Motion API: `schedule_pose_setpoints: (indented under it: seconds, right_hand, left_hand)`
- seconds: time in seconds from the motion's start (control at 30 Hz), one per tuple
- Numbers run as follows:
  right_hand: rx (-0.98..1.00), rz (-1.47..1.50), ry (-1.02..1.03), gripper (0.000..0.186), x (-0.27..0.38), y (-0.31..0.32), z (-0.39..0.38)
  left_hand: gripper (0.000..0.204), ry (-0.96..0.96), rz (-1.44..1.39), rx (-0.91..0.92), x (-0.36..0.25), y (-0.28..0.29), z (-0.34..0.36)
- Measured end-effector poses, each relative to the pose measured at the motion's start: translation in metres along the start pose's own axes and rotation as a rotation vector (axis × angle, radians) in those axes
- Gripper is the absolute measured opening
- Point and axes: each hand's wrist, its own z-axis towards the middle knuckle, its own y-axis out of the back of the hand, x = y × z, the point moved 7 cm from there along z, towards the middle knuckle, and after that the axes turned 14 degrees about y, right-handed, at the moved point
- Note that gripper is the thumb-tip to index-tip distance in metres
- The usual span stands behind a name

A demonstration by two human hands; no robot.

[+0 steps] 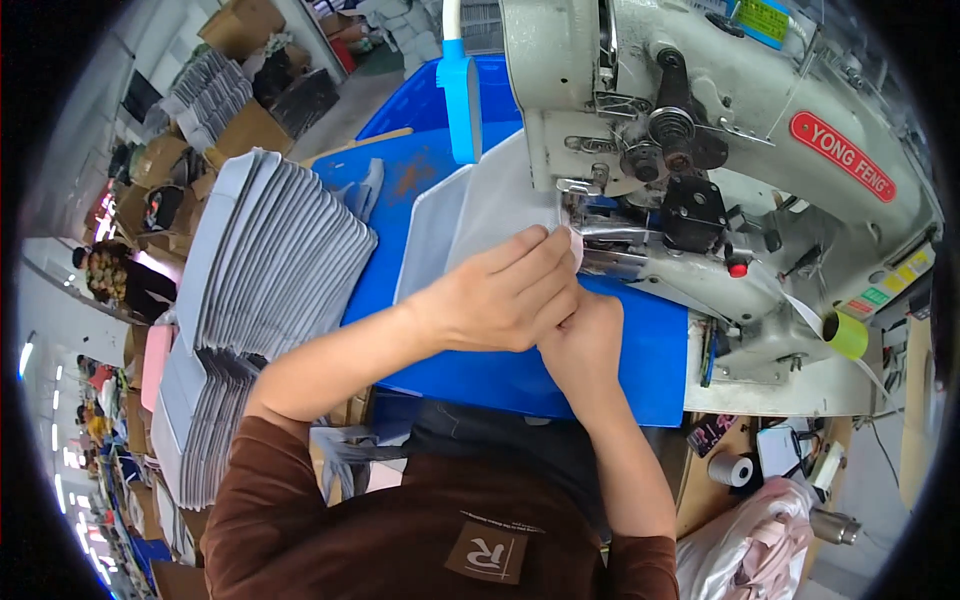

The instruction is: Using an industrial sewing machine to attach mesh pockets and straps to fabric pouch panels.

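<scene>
A pale grey sewn panel [490, 205] with a raised rim lies on the blue table top, its right edge against the working end of a sewing machine [640, 215]. My left hand [515, 290] is closed at this edge, its fingers bent and held together just below the presser area. A small whitish-pink piece [576, 250] shows at its fingertips. Right beside it, my right hand [588, 335] touches the left one. Its fingers are mostly hidden under the left hand, so what they hold does not show.
Tall stacks of grey panels [275, 260] stand to the left. A blue hanging switch box [459, 105] is above the table. White tape runs from a yellow-green roll [845, 335] at the right. Below lie a thread spool [730, 468] and a plastic bag [755, 545].
</scene>
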Motion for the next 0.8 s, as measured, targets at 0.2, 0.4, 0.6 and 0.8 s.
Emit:
schedule_pose_setpoints:
  seconds: [0.2, 0.4, 0.6, 0.8]
  right_hand:
    - [0.025, -0.043, 0.102, 0.016, -0.009, -0.002, 0.008]
    - [0.014, 0.045, 0.034, 0.013, -0.025, -0.009, 0.018]
    - [-0.019, 0.155, -0.051, 0.013, -0.027, -0.003, 0.014]
    - [0.028, 0.287, -0.173, 0.025, -0.025, 0.002, 0.017]
  left_hand:
    - [0.027, 0.212, -0.177, -0.045, 0.006, -0.007, 0.007]
    - [0.026, 0.407, -0.282, -0.105, 0.019, -0.016, 0.005]
    - [0.022, 0.619, -0.501, -0.042, 0.034, -0.024, -0.001]
    - [0.039, 0.751, -0.677, 0.018, 0.076, -0.027, -0.006]
